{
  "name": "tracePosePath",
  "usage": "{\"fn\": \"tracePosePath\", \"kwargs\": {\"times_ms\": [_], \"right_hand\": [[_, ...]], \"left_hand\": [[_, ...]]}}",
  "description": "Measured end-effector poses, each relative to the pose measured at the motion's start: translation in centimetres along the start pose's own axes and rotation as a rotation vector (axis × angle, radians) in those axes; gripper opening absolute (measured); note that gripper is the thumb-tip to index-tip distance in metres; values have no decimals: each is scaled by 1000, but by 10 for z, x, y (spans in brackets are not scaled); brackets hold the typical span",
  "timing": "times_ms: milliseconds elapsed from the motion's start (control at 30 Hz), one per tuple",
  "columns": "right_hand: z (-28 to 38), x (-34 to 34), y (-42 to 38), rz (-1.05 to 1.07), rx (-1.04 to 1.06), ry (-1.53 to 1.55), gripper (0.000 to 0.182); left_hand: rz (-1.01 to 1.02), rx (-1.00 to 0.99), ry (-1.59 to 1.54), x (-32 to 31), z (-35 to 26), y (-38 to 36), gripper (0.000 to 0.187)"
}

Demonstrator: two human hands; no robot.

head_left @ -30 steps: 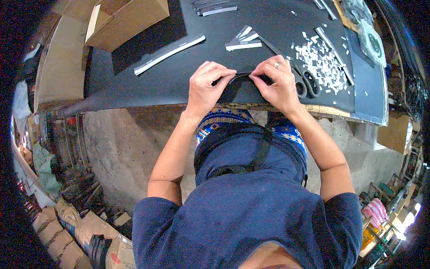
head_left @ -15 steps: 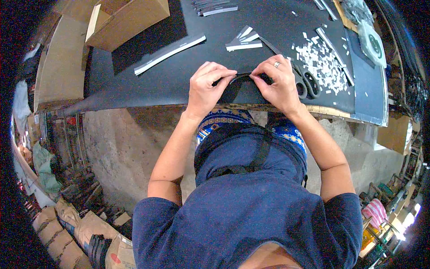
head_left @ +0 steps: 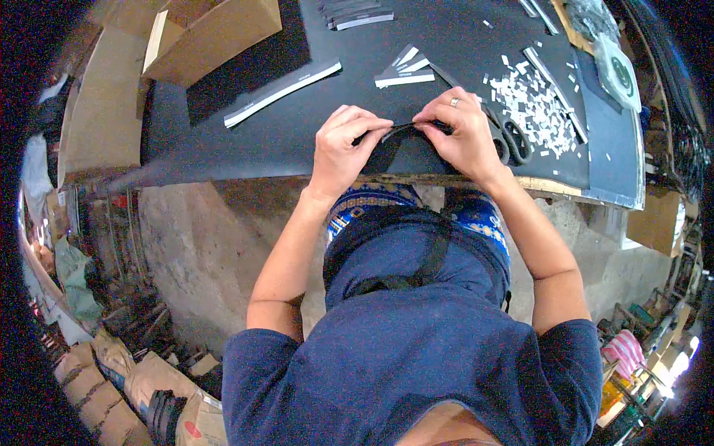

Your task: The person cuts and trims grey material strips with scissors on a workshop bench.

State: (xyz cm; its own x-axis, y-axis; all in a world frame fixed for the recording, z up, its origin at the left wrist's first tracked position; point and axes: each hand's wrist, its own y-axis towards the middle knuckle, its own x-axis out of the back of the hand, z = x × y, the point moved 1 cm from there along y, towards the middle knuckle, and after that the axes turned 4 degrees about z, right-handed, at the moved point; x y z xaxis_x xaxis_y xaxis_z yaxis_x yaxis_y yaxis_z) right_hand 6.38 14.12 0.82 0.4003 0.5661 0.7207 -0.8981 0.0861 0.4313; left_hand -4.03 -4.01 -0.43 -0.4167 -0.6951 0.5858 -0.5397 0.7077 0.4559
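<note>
A thin black strip (head_left: 402, 126) stretches between my two hands, just above the front edge of the black tabletop (head_left: 260, 152). My left hand (head_left: 346, 145) pinches one end of it between thumb and fingers. The other end is in the closed fingertips of my right hand (head_left: 461, 134), which wears a ring. Right beside that hand lie black-handled scissors (head_left: 516, 143), partly covered by it. Beyond my hands rests a small fan of black-and-white strips (head_left: 405, 76). Further left lies a bundle of longer strips (head_left: 286, 91) with a white edge.
Many small white pieces (head_left: 539, 111) are scattered at the right, with a long strip (head_left: 554, 93) across them. More strips (head_left: 357, 16) are stacked at the back. An open cardboard box (head_left: 216, 37) stands at the back left. A clear plastic bag (head_left: 619, 70) lies far right.
My right hand has shifted slightly left and up, its fingertips closer to my left hand's. The black strip between them looks straighter. My left hand is nearly still.
</note>
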Motion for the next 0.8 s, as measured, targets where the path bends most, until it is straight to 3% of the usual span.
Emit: {"fn": "tracePosePath", "kwargs": {"times_ms": [167,233,600,633,700,733,800], "right_hand": [[-2,1,1,16,-14,50,12],[-4,0,1,22,-11,56,11],[-6,7,2,59,55,77,11],[-4,10,2,48,51,76,11],[-2,19,1,109,-279,510,11],[0,26,1,96,-254,542,15],[-5,32,-3,135,-320,723,22]], "left_hand": [[71,39,-45,3,-12,8,22],[51,-45,29,-1,-22,12,27],[99,-110,207,-8,-13,10,21],[152,46,51,-5,-17,12,22],[263,253,-219,0,-18,17,23],[269,246,-217,3,-19,19,23],[455,537,-539,5,-25,25,21]]}}
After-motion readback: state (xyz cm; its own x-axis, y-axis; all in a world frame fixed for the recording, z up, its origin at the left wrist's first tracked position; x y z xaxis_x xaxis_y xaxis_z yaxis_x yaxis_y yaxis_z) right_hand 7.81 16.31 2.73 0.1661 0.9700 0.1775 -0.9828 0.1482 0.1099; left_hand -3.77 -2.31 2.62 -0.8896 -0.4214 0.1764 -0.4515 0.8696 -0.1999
